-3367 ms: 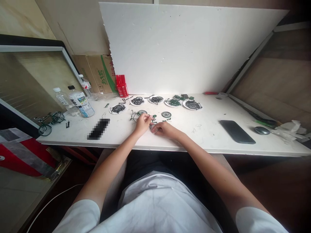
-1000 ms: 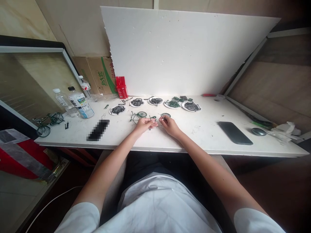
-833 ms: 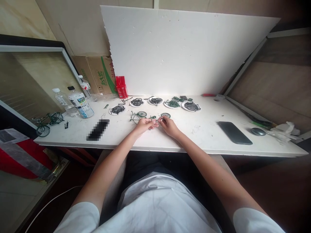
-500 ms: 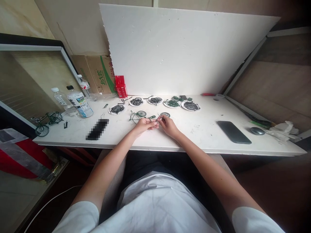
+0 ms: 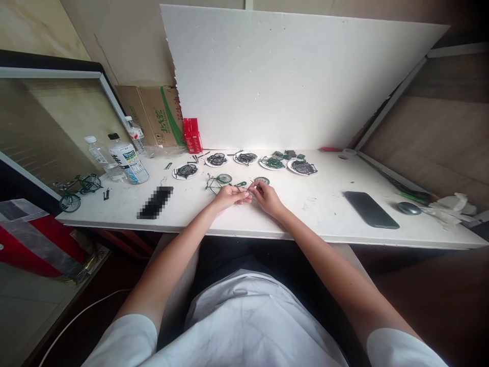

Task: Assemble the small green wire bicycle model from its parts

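My left hand (image 5: 230,198) is closed, its thumb and fingers pinching something too small to make out. Touching its fingertips, my right hand (image 5: 264,197) is closed in a pinch at the same small piece. Just behind my left hand lies a green toy bicycle frame (image 5: 212,184) with a spoked wheel (image 5: 224,178). A green part (image 5: 241,184) is between the hands and that wheel, and another spoked wheel (image 5: 262,180) lies behind my right hand. Behind these, white plates hold dark parts (image 5: 186,171) and green parts (image 5: 272,162).
Bottles (image 5: 129,162), a red box (image 5: 192,135) and a toy bicycle (image 5: 78,190) stand at the left of the white table (image 5: 305,224). At the right are a phone (image 5: 370,209), a mouse (image 5: 408,208) and crumpled tissue (image 5: 451,208). A white board (image 5: 298,81) rises behind.
The view has shifted a little, so the table's things appear slightly farther right. Both hands stay together in nearly the same pose.
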Motion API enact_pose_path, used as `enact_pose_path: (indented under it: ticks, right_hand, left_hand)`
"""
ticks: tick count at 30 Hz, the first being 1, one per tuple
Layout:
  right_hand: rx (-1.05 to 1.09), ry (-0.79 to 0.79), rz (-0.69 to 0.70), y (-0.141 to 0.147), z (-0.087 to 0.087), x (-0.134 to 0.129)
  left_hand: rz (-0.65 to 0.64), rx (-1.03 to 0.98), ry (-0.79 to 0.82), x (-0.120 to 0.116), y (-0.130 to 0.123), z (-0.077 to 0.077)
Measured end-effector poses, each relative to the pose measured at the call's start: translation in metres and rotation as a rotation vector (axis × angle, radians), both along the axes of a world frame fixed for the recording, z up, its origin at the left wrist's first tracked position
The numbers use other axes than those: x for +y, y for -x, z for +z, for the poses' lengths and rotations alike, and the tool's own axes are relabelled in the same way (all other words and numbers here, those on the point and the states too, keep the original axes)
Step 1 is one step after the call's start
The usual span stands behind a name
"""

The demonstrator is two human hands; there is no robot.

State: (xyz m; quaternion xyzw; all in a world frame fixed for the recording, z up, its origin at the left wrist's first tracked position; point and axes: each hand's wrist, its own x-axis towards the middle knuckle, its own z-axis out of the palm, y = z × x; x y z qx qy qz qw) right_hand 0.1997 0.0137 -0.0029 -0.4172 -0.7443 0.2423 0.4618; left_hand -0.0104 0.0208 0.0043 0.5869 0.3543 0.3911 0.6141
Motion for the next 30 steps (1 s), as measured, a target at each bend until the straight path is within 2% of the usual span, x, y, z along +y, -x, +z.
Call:
enact_pose_path:
  ticks: [7, 17, 30]
  right_hand:
    - [0.021, 0.005, -0.013, 0.0, 0.002, 0.0]
    - [0.039, 0.013, -0.016, 0.0, 0.002, -0.001]
    - [0.055, 0.024, -0.004, 0.001, 0.007, -0.005]
  left_hand:
    - [0.016, 0.003, 0.001, 0.0, -0.001, -0.001]
    - [0.013, 0.012, -0.056, 0.006, 0.0, -0.01]
    - [-0.003, -0.01, -0.081, 0.003, -0.001, -0.005]
